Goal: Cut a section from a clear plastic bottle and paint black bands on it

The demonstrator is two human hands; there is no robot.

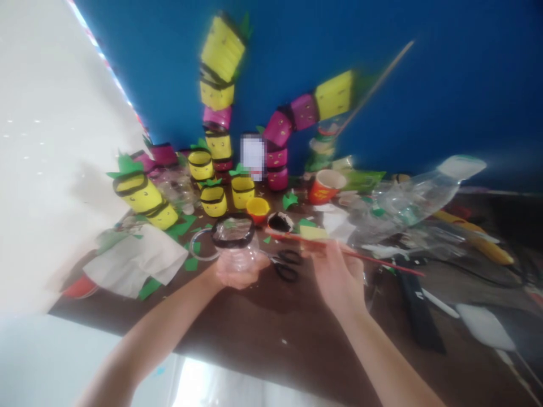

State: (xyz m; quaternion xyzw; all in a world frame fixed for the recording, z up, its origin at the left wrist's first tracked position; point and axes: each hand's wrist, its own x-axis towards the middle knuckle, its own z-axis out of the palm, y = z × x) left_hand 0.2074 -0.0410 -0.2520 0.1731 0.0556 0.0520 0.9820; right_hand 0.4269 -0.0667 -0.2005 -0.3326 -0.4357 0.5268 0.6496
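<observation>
My left hand is closed around a clear cut-off plastic bottle piece, held upright with a black band painted around its rim. Between the fingers of my right hand is a thin red paintbrush. Its tip points left, by the front edge of a small pot of black paint and close to the bottle piece; whether it touches either, I cannot tell. A small yellow paint cup stands just behind. Black-handled scissors lie on the table between my hands.
Yellow and magenta painted bottle pieces with drawn faces stand at the back, some in tall stacks against the blue wall. A red paper cup, clear plastic bottle, black tool and white tissue crowd the brown table.
</observation>
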